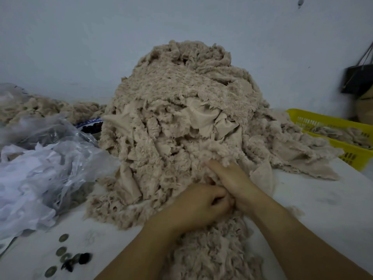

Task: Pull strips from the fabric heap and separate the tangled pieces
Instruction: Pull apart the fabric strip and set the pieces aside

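Head view: a person's two bare forearms reach in from the bottom edge to the foot of a fabric pile.
Wall: pale bluish plaster wall (80,47) fills the background.
Table: white, slightly smudged tabletop (323,209) carries everything.
Heap: beige plush fabric heap (181,98) stands in the middle of the table against the wall, a tall mound of fluffy pieces with smooth backing showing here and there. Its right skirt spreads toward the basket.
Bags: crumpled clear and white plastic bags (40,168) lie left of the heap, touching its base.
Basket: yellow slotted plastic basket (327,120) sits at the right edge with more beige scraps inside.
Strip: fluffy beige strip (212,255) runs from the heap's foot toward the camera, between the forearms.
Far pile: lower beige fluff pile (40,108) lies behind the bags.
Black bag: dark handled bag (357,79) hangs at the far right, blurred.
Left hand: left hand (199,207) has its fingers curled tight on the strip's upper end, knuckles up, touching the other hand.
Right hand: right hand (234,182) lies palm down on the heap's base. Its index finger (214,165) is straight and the others are buried in the plush, so I cannot tell whether it grips.
Discs: small round metallic discs (63,237) and dark bits (84,258) are scattered at the lower left.
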### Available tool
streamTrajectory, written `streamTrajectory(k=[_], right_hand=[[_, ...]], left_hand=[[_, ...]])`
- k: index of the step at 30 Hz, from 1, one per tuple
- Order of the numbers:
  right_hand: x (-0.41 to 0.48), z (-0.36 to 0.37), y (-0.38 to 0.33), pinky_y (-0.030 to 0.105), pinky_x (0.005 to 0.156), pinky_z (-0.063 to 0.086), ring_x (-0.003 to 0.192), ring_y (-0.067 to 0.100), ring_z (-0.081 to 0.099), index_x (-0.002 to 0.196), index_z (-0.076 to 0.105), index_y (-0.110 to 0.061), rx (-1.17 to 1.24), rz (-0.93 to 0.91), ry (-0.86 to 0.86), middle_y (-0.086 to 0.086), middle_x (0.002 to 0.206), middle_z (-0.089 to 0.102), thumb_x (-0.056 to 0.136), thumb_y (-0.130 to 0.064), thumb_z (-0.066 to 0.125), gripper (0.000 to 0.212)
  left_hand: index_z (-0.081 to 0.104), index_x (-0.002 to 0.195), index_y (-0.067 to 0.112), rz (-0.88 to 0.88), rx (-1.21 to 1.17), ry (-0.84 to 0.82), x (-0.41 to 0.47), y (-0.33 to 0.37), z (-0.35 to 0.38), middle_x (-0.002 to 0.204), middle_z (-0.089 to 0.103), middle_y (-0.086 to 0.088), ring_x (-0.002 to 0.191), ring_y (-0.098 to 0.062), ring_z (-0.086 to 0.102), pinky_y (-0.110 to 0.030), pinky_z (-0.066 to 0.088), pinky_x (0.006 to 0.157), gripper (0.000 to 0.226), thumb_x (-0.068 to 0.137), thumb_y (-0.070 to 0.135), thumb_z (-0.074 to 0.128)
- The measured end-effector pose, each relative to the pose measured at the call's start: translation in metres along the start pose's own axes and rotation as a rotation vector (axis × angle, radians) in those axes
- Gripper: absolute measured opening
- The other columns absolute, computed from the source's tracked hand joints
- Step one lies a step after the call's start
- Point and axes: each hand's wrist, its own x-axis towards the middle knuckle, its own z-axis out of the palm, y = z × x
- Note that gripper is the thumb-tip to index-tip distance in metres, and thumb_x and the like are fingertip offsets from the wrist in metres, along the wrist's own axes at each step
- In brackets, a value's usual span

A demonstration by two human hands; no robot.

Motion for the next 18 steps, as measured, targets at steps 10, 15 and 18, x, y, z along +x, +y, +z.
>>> streamTrajectory(k=[10,15,18], right_hand=[[-0.013,0.009,-0.002,0.010,0.070,0.049,0.075,-0.003,0.067,0.078,0.073,-0.035,-0.346,-0.145,-0.092,-0.010,0.077,0.073,0.085,-0.075,0.038,0.054],[-0.010,0.008,0.002,0.018,0.062,0.050,0.067,0.007,0.066,0.076,0.063,-0.015,-0.270,-0.064,-0.146,-0.010,0.068,0.070,0.087,-0.052,0.053,0.040],[-0.007,0.004,-0.003,0.018,0.067,0.053,0.071,0.007,0.067,0.075,0.057,-0.024,-0.077,0.044,-0.114,-0.022,0.065,0.066,0.095,-0.040,0.057,0.025]], left_hand=[[0.073,0.092,0.033,-0.347,-0.754,0.461,0.001,-0.005,-0.019,0.095,0.076,0.009,0.092,-0.005,0.071,-0.018,0.055,0.079,0.041,0.082,0.070,0.060],[0.076,0.103,0.010,-0.433,-1.181,0.622,0.003,-0.008,-0.026,0.102,0.077,-0.012,0.091,-0.022,0.075,-0.024,0.059,0.067,0.040,0.077,0.040,0.072],[0.078,0.095,0.013,-0.427,-1.345,0.726,0.004,-0.011,-0.032,0.092,0.077,-0.005,0.073,-0.013,0.073,-0.021,0.056,0.057,0.026,0.085,0.035,0.069]])
